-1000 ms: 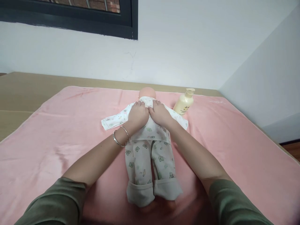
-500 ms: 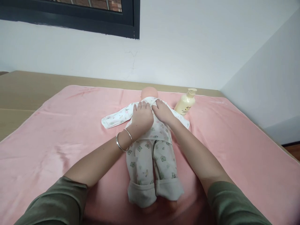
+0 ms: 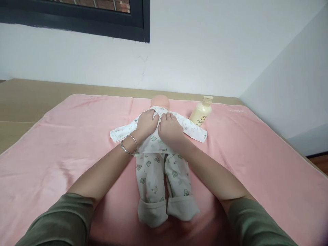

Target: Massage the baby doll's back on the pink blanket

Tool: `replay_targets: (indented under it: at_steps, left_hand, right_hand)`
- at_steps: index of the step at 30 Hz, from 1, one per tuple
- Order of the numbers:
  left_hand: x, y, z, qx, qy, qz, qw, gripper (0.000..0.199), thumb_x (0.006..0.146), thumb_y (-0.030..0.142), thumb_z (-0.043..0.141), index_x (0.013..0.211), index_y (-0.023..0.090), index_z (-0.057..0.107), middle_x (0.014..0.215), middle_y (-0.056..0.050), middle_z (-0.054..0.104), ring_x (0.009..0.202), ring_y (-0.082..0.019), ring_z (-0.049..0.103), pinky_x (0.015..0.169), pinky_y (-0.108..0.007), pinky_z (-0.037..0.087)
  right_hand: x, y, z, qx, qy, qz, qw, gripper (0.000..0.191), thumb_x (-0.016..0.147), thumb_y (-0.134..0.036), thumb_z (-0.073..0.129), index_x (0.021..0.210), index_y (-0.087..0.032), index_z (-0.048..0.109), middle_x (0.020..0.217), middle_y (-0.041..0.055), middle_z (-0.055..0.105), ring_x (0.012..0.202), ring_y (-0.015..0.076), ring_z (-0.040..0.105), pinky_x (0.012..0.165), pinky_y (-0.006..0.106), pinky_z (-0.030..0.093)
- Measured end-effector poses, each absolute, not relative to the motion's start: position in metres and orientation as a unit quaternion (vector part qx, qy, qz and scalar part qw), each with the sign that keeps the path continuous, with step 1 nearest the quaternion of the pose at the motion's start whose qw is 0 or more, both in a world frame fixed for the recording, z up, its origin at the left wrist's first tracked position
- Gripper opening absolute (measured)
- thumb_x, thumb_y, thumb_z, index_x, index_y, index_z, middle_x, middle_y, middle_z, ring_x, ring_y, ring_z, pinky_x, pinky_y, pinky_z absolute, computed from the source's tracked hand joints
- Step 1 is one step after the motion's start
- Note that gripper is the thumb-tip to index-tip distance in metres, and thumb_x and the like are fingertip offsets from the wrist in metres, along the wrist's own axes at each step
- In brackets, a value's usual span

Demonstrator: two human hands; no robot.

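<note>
A doll with a bald pink head (image 3: 160,101) lies stretched out with its head at the far end. It wears a white printed top (image 3: 153,143) with both sleeves spread, and matching trousers (image 3: 153,177) with turned-up cuffs. No face shows on it. My left hand (image 3: 148,122) rests open on the upper left of the top, thumb towards the middle, some fingertips hard to see. Beside it, my right hand (image 3: 170,130) lies open on the upper right of the top, fingers pointing to the head. The hands are close together.
A pale yellow pump bottle (image 3: 201,113) stands just beyond the doll's right sleeve. A pink cloth (image 3: 84,136) lies under the doll on a wooden surface (image 3: 46,90). Behind are a white wall and a dark window frame (image 3: 115,27).
My left hand has shifted outward and slightly up to the left shoulder area. My right hand has slid down and inward over the top. The view has moved slightly.
</note>
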State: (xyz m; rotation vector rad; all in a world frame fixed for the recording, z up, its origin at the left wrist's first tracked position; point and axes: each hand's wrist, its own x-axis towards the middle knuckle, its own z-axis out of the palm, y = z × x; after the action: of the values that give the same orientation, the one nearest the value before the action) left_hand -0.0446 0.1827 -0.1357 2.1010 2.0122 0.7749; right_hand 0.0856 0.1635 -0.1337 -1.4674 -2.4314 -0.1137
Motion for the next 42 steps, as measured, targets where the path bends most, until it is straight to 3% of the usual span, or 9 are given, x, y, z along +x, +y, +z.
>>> replay_targets:
  at_steps: [7, 11, 15, 22, 27, 34, 42]
  left_hand:
    - [-0.025, 0.164, -0.134, 0.71, 0.673, 0.204, -0.041, 0.04, 0.1, 0.019, 0.03, 0.115, 0.004, 0.064, 0.117, -0.022, 0.07, 0.115, -0.034, 0.064, 0.102, -0.044, 0.047]
    - [-0.015, 0.15, -0.134, 0.73, 0.659, 0.17, -0.068, 0.037, 0.097, 0.016, 0.037, 0.12, 0.003, 0.063, 0.123, -0.025, 0.067, 0.125, -0.036, 0.059, 0.108, -0.046, 0.043]
    - [-0.019, 0.153, -0.132, 0.73, 0.657, 0.183, -0.044, 0.035, 0.098, 0.017, 0.037, 0.116, 0.005, 0.064, 0.121, -0.024, 0.069, 0.124, -0.036, 0.061, 0.107, -0.046, 0.044]
    - [-0.039, 0.18, -0.133, 0.699, 0.671, 0.239, 0.054, 0.037, 0.099, 0.024, 0.031, 0.106, 0.013, 0.065, 0.112, -0.018, 0.073, 0.105, -0.031, 0.068, 0.094, -0.042, 0.05]
    - [-0.04, 0.184, -0.142, 0.691, 0.665, 0.278, 0.052, 0.036, 0.096, 0.024, 0.033, 0.101, 0.013, 0.067, 0.108, -0.019, 0.074, 0.1, -0.03, 0.069, 0.093, -0.043, 0.051]
    - [-0.037, 0.187, -0.156, 0.692, 0.651, 0.313, 0.02, 0.049, 0.098, 0.027, 0.034, 0.13, 0.008, 0.064, 0.132, -0.019, 0.071, 0.124, -0.032, 0.064, 0.112, -0.046, 0.045]
    - [-0.038, 0.188, -0.158, 0.68, 0.659, 0.32, 0.02, 0.051, 0.098, 0.03, 0.035, 0.134, 0.01, 0.064, 0.134, -0.016, 0.071, 0.127, -0.029, 0.064, 0.114, -0.045, 0.045]
  right_hand:
    - [0.103, 0.206, -0.133, -0.475, -0.852, 0.064, 0.213, 0.048, 0.099, -0.024, 0.034, 0.135, -0.001, 0.057, 0.147, 0.0247, 0.058, 0.142, 0.0343, 0.049, 0.122, 0.049, 0.033]
    - [0.114, 0.225, -0.136, -0.477, -0.84, 0.118, 0.23, 0.041, 0.101, -0.037, 0.037, 0.121, -0.011, 0.062, 0.138, 0.0206, 0.064, 0.128, 0.0327, 0.057, 0.116, 0.049, 0.039]
    - [0.113, 0.221, -0.132, -0.493, -0.838, 0.1, 0.21, 0.044, 0.102, -0.037, 0.036, 0.124, -0.009, 0.061, 0.14, 0.0223, 0.063, 0.128, 0.0342, 0.057, 0.115, 0.051, 0.039]
    - [0.093, 0.18, -0.124, -0.509, -0.846, 0.05, 0.148, 0.056, 0.101, -0.023, 0.033, 0.145, 0.007, 0.048, 0.154, 0.0292, 0.05, 0.148, 0.0369, 0.043, 0.125, 0.05, 0.031]
    - [0.092, 0.171, -0.123, -0.475, -0.864, 0.061, 0.154, 0.051, 0.098, -0.018, 0.035, 0.141, 0.0, 0.055, 0.152, 0.0252, 0.054, 0.15, 0.0371, 0.042, 0.125, 0.054, 0.031]
    - [0.106, 0.215, -0.133, -0.511, -0.818, 0.14, 0.225, 0.047, 0.1, -0.035, 0.036, 0.131, -0.008, 0.06, 0.148, 0.0212, 0.057, 0.139, 0.0347, 0.049, 0.119, 0.052, 0.038]
    - [0.105, 0.221, -0.142, -0.518, -0.815, 0.115, 0.234, 0.045, 0.099, -0.038, 0.039, 0.125, -0.009, 0.061, 0.141, 0.0217, 0.061, 0.133, 0.0355, 0.052, 0.117, 0.052, 0.038]
